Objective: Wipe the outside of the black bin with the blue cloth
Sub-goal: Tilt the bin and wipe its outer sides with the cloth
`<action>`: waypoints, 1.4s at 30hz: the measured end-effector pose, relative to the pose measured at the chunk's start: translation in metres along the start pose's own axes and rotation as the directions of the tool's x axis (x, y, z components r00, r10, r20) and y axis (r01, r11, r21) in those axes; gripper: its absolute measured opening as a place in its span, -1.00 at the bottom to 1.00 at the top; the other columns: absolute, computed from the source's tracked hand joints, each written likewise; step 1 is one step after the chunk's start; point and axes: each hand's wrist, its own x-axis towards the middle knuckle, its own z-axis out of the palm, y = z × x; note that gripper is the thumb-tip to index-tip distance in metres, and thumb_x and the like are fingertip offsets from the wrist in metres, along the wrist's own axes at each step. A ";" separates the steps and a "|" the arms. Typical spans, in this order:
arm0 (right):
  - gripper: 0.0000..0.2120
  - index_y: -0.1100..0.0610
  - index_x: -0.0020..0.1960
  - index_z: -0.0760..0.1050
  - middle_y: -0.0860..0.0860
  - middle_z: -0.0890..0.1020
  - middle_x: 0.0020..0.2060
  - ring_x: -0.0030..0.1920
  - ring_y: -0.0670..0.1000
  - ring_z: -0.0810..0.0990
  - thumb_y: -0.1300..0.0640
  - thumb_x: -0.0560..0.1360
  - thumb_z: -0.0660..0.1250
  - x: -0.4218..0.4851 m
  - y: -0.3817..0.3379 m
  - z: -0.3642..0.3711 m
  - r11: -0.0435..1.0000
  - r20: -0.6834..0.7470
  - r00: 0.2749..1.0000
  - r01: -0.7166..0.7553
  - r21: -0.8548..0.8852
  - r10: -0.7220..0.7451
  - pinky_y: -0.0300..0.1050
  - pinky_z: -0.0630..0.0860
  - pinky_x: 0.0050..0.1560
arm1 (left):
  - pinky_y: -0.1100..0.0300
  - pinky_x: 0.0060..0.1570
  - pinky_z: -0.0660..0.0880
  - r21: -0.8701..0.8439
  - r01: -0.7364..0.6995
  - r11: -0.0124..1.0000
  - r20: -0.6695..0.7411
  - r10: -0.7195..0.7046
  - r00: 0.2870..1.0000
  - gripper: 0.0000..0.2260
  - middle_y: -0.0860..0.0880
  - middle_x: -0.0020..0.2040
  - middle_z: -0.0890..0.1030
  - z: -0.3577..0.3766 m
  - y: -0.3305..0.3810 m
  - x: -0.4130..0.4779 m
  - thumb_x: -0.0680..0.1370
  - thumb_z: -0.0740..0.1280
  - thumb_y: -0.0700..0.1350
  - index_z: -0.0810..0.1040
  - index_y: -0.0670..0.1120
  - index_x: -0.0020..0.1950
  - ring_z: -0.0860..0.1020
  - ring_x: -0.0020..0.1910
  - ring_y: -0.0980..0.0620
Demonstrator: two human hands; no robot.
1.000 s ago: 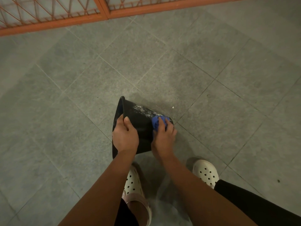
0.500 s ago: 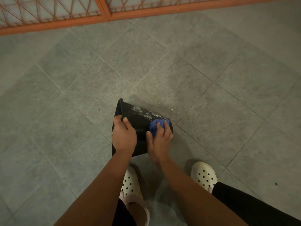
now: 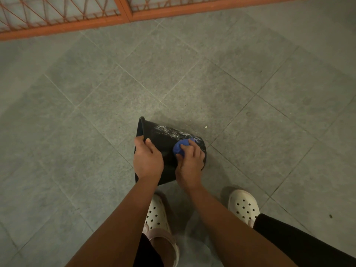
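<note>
The black bin (image 3: pixel 163 139) lies tipped on its side on the grey tiled floor, its mouth to the left and its base to the right. White specks streak its upper side. My left hand (image 3: pixel 147 160) grips the bin at its rim, thumb over the edge. My right hand (image 3: pixel 189 163) presses the bunched blue cloth (image 3: pixel 181 147) against the bin's side near the base; only part of the cloth shows past my fingers.
Two white perforated clogs (image 3: pixel 157 214) (image 3: pixel 243 206) stand just below the bin. An orange metal grille (image 3: pixel 63 28) runs along the top edge. A small white crumb (image 3: pixel 205 127) lies on the tiles right of the bin.
My right hand has slid the blue cloth a little leftward along the bin's side. My left hand keeps its hold at the rim.
</note>
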 end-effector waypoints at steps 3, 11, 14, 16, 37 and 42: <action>-0.72 0.14 0.20 0.43 0.09 0.38 0.33 0.31 0.14 0.32 0.19 0.49 0.28 0.022 0.010 -0.007 1.000 0.003 1.000 -0.027 -0.007 0.027 0.00 0.27 0.28 | 0.21 -0.28 0.44 -0.026 0.010 1.000 -0.003 -0.010 1.000 -0.79 -0.08 -0.05 0.53 0.000 -0.001 -0.002 0.64 0.06 -0.07 0.35 -0.13 0.20 0.52 -0.17 0.01; -0.70 0.12 0.25 0.35 0.10 0.29 0.34 0.29 0.17 0.26 0.02 0.56 0.17 0.015 -0.004 -0.009 0.966 -0.004 0.972 -0.234 -0.114 0.235 0.07 0.28 0.23 | 0.32 -0.38 0.33 0.038 -0.054 0.998 0.038 0.053 0.998 -0.79 -0.01 -0.09 0.49 0.000 0.003 -0.003 0.64 0.06 -0.07 0.34 -0.13 0.21 0.48 -0.22 0.08; -0.72 0.13 0.19 0.38 0.12 0.36 0.27 0.23 0.17 0.32 0.01 0.55 0.19 0.026 0.005 -0.013 0.978 -0.009 0.984 -0.175 -0.114 0.175 0.04 0.29 0.18 | 0.25 -0.34 0.39 0.030 -0.062 0.998 0.024 0.061 0.998 -0.79 -0.02 -0.13 0.50 0.001 0.004 -0.005 0.64 0.06 -0.07 0.34 -0.12 0.20 0.51 -0.22 0.04; -0.73 0.14 0.18 0.40 0.12 0.39 0.25 0.20 0.16 0.35 0.02 0.54 0.21 0.030 0.020 -0.016 0.979 -0.019 0.985 -0.174 -0.111 0.173 -0.01 0.31 0.15 | 0.16 -0.26 0.45 0.037 -0.065 0.997 0.022 0.065 0.998 -0.80 -0.03 -0.15 0.51 0.002 0.005 -0.006 0.64 0.06 -0.06 0.34 -0.11 0.19 0.53 -0.21 -0.01; -0.55 0.07 0.41 0.24 0.07 0.30 0.37 0.29 0.14 0.27 0.09 0.54 0.21 0.012 0.010 -0.006 0.986 -0.027 0.990 -0.143 -0.080 0.141 0.02 0.25 0.27 | 0.21 -0.27 0.38 0.033 -0.032 0.999 0.026 0.031 0.999 -0.76 -0.06 -0.05 0.52 0.001 -0.003 -0.002 0.64 0.05 -0.06 0.34 -0.13 0.24 0.51 -0.13 0.00; -0.56 0.10 0.37 0.26 0.07 0.35 0.37 0.40 0.12 0.25 0.05 0.53 0.24 0.023 0.025 -0.019 0.966 -0.058 0.966 -0.255 -0.046 0.252 0.12 0.18 0.39 | 0.26 -0.31 0.34 0.010 -0.022 1.000 0.037 0.021 0.999 -0.76 -0.05 -0.04 0.51 0.000 -0.001 -0.002 0.64 0.05 -0.06 0.33 -0.12 0.25 0.51 -0.13 0.02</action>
